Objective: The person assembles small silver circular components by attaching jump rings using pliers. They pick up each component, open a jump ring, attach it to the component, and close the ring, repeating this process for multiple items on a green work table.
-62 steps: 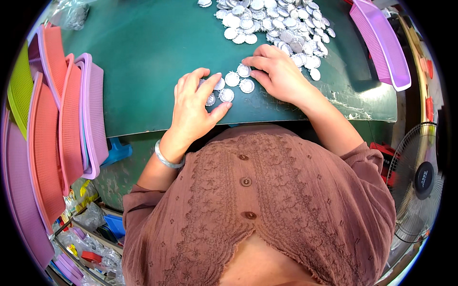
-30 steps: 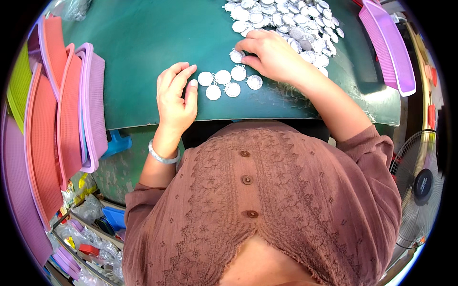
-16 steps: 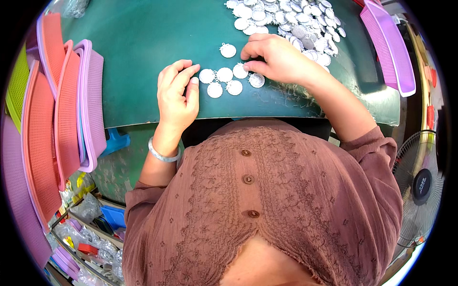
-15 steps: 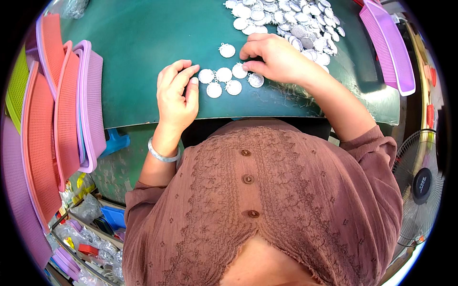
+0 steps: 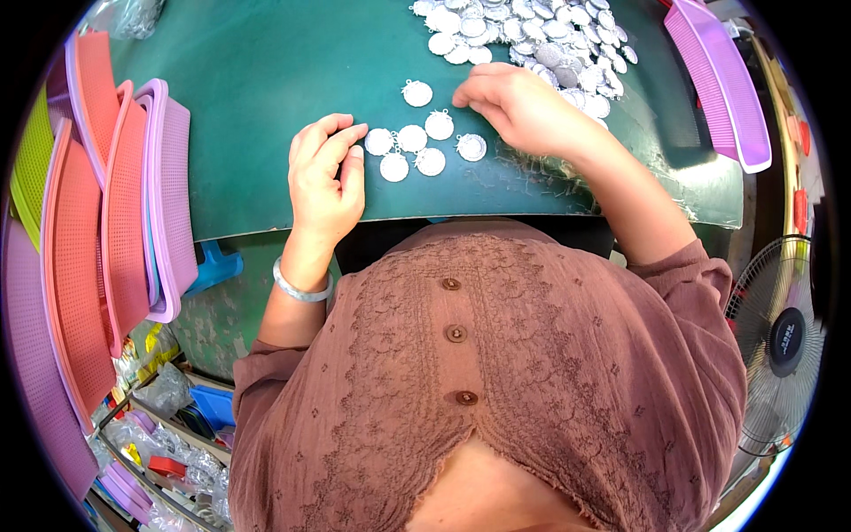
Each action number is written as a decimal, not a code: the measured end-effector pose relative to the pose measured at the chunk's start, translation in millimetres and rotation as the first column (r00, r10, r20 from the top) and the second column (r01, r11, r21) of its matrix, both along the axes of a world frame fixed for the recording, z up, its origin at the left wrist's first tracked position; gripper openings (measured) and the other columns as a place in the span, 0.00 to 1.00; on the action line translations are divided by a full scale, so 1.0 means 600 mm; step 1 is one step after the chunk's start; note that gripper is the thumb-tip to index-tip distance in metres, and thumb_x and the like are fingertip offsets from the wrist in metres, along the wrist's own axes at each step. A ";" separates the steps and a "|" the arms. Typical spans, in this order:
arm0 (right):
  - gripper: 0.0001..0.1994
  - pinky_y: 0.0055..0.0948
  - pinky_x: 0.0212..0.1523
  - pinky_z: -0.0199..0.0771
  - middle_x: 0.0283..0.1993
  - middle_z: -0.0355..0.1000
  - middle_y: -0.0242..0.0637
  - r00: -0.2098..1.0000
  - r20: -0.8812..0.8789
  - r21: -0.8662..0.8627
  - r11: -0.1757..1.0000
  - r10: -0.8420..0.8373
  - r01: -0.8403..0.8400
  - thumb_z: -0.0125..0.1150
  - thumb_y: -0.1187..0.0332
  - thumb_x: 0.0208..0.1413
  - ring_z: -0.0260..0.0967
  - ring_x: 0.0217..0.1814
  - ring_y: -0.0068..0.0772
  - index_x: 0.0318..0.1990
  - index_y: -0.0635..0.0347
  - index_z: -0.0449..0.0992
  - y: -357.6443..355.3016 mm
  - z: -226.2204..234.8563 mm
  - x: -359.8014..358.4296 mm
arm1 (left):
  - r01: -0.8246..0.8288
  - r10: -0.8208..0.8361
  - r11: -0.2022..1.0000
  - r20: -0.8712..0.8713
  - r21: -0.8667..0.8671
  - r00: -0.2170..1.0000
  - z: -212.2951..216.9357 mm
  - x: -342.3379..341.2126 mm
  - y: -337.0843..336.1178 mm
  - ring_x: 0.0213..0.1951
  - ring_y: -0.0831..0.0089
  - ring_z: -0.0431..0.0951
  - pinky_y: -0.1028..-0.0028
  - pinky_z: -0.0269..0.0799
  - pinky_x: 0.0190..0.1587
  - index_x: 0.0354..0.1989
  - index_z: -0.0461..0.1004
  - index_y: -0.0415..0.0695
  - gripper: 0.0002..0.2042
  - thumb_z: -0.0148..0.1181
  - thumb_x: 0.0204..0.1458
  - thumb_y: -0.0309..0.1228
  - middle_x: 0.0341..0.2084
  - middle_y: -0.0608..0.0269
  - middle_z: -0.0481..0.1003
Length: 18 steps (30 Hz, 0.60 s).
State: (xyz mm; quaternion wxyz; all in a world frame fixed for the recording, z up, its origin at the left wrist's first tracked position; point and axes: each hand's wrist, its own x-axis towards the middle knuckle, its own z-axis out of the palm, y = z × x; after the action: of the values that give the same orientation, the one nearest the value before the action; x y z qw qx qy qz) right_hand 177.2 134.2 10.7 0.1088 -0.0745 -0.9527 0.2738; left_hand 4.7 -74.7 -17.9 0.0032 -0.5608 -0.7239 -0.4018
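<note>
Several round silver pendants, each with a small loop, lie loosely grouped on the green table top [image 5: 257, 115]. My left hand [image 5: 326, 173] rests at the left of the group, fingers bent and thumb apart, its tips close to the leftmost pendant [image 5: 378, 142]. My right hand [image 5: 532, 108] hovers right of the farthest single pendant [image 5: 417, 93] and of the pendant below it [image 5: 439, 125]. Its fingers are bent and nothing shows in them; the thumb is mostly hidden. Another pendant [image 5: 471, 147] lies just below that hand.
A big heap of similar pendants [image 5: 554, 40] covers the table's far right part. At the right edge stands a purple basket [image 5: 722, 97]; stacked orange baskets [image 5: 124, 213] and purple baskets [image 5: 173, 195] stand at left. A fan [image 5: 771, 346] is at the lower right.
My right hand has drawn off the upper middle pendant, which now lies slightly farther away, uncovered. My left hand keeps its place beside the group.
</note>
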 end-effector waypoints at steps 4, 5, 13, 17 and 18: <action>0.11 0.37 0.43 0.68 0.36 0.68 0.41 0.998 0.005 -0.065 0.996 0.066 -0.066 0.62 0.76 0.47 0.66 0.43 0.45 0.40 0.63 0.76 -0.007 0.010 0.033 | 0.020 -0.020 1.000 -0.008 -0.005 1.000 0.001 -0.001 0.000 0.46 0.60 0.73 0.67 0.68 0.50 0.40 0.78 0.40 0.11 0.57 0.47 0.20 0.43 0.55 0.75; 0.12 0.37 0.43 0.68 0.37 0.68 0.41 0.998 0.009 -0.054 0.996 0.067 -0.067 0.63 0.76 0.45 0.66 0.43 0.45 0.40 0.62 0.76 -0.011 0.013 0.037 | 0.029 -0.030 1.000 -0.015 -0.007 0.999 0.002 -0.002 -0.001 0.47 0.60 0.73 0.67 0.68 0.50 0.40 0.78 0.40 0.11 0.57 0.47 0.21 0.43 0.55 0.75; 0.14 0.37 0.42 0.68 0.37 0.67 0.38 1.000 0.029 0.023 1.000 0.004 -0.004 0.66 0.74 0.42 0.66 0.42 0.42 0.39 0.61 0.76 -0.039 0.015 0.048 | 0.140 -0.147 0.987 -0.086 -0.082 0.985 0.020 0.011 0.004 0.52 0.56 0.69 0.62 0.62 0.54 0.44 0.77 0.44 0.19 0.66 0.39 0.28 0.49 0.55 0.71; 0.12 0.39 0.43 0.69 0.36 0.68 0.39 1.000 0.001 0.048 0.999 -0.025 0.025 0.67 0.69 0.43 0.68 0.42 0.45 0.37 0.59 0.78 -0.046 0.013 0.048 | 0.191 -0.205 0.971 -0.089 -0.145 0.975 0.027 0.026 0.014 0.54 0.56 0.67 0.61 0.56 0.57 0.46 0.77 0.46 0.22 0.67 0.36 0.31 0.49 0.55 0.70; 0.12 0.38 0.43 0.69 0.36 0.68 0.38 1.000 -0.003 0.057 0.998 -0.027 0.027 0.67 0.69 0.43 0.68 0.43 0.44 0.37 0.60 0.77 -0.046 0.012 0.049 | 0.197 -0.212 0.969 -0.091 -0.151 0.973 0.026 0.028 0.017 0.53 0.57 0.68 0.61 0.56 0.57 0.46 0.77 0.46 0.22 0.67 0.36 0.31 0.48 0.55 0.70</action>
State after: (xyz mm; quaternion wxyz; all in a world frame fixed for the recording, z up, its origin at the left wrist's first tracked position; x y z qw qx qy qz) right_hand 206.4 106.5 18.2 0.1157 -0.0840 -0.9589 0.2452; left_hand 21.8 -64.6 -2.6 -0.0395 -0.6520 -0.6875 -0.3173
